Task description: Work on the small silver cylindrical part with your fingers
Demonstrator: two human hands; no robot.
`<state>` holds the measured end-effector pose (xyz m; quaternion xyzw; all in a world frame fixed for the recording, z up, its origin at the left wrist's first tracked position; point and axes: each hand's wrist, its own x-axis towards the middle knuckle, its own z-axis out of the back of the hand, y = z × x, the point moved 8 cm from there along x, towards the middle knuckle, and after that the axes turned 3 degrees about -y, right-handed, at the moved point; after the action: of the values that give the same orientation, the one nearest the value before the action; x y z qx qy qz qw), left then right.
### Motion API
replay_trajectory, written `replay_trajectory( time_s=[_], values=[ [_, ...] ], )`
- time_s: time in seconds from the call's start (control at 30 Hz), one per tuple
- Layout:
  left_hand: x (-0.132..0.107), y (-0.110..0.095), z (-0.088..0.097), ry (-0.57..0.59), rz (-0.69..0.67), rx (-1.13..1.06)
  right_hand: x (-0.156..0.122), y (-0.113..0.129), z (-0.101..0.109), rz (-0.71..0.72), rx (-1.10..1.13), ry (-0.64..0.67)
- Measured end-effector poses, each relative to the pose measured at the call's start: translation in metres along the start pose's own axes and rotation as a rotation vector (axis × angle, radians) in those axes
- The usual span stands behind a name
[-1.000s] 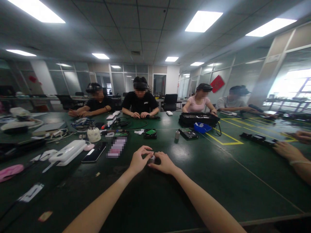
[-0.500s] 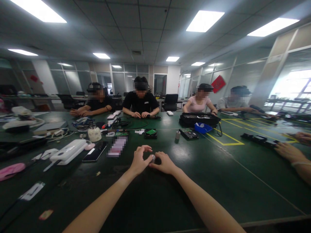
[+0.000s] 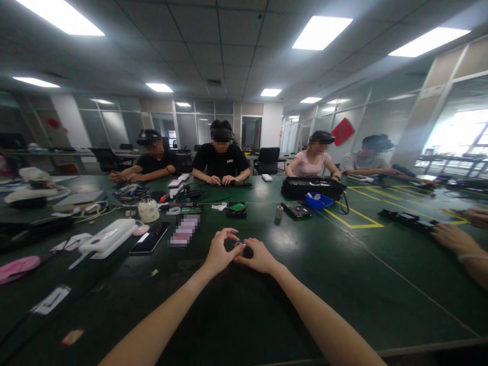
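Between my hands, low over the green table, is a small grey metallic cylinder [image 3: 238,246], mostly hidden by fingers. My left hand [image 3: 220,253] curves round its left side, the thumb lying across its top and the index finger arched above. My right hand [image 3: 260,255] closes on it from the right, thumb in front and fingers bent behind. Farther off stands a similar grey cylinder [image 3: 279,212], upright beside a hard drive [image 3: 296,210]. Another hard drive with a green board [image 3: 237,209] lies straight beyond my hands.
To the left lie a dark phone [image 3: 148,239], a white power strip [image 3: 108,238], a floral-patterned pot [image 3: 148,209] and loose cables. A blue tray [image 3: 318,201] sits before a black case [image 3: 313,187]. Several people work around the table; a co-worker's hand [image 3: 453,238] is at right.
My left thumb has slid slightly right, over the top of the cylinder, covering more of it. My right hand has stayed in nearly the same place.
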<state>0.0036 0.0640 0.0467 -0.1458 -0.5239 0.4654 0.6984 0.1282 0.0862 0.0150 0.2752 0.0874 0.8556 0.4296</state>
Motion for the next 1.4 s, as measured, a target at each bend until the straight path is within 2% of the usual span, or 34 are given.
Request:
replay_trajectory(
  time_s=[0.23,0.33,0.47,0.57,0.67,0.73,0.8,0.97,1.17,1.3,1.4],
  values=[
    [0.002,-0.002,-0.004,0.059,-0.012,-0.144,0.000,0.002,0.002,-0.001,0.018,0.004],
    [0.007,0.000,0.004,-0.005,-0.007,-0.146,0.000,0.004,0.004,-0.008,0.013,0.013],
    [0.015,0.017,0.020,-0.079,0.041,-0.145,0.000,0.006,0.006,-0.012,0.002,0.018],
    [0.015,0.039,0.022,-0.005,0.090,-0.045,-0.001,0.005,0.005,-0.006,0.007,0.010],
    [0.011,0.063,0.014,0.130,0.172,0.031,-0.001,0.004,0.004,-0.002,0.014,0.003],
    [0.008,0.070,0.011,0.172,0.179,0.063,-0.001,0.004,0.003,-0.002,0.016,0.006],
    [0.007,0.072,0.012,0.159,0.165,0.114,0.000,0.003,0.003,-0.007,0.015,0.006],
    [0.007,0.067,0.017,0.126,0.179,0.209,0.000,0.003,0.003,-0.018,0.008,0.015],
    [0.013,0.032,0.025,-0.048,0.099,-0.039,0.000,0.001,0.003,-0.013,0.010,0.006],
    [0.012,0.008,0.013,-0.024,0.027,-0.140,0.000,0.000,0.000,0.006,0.010,0.008],
    [0.009,0.001,0.006,0.002,-0.006,-0.148,0.000,0.000,0.000,0.012,0.013,-0.003]
  ],
)
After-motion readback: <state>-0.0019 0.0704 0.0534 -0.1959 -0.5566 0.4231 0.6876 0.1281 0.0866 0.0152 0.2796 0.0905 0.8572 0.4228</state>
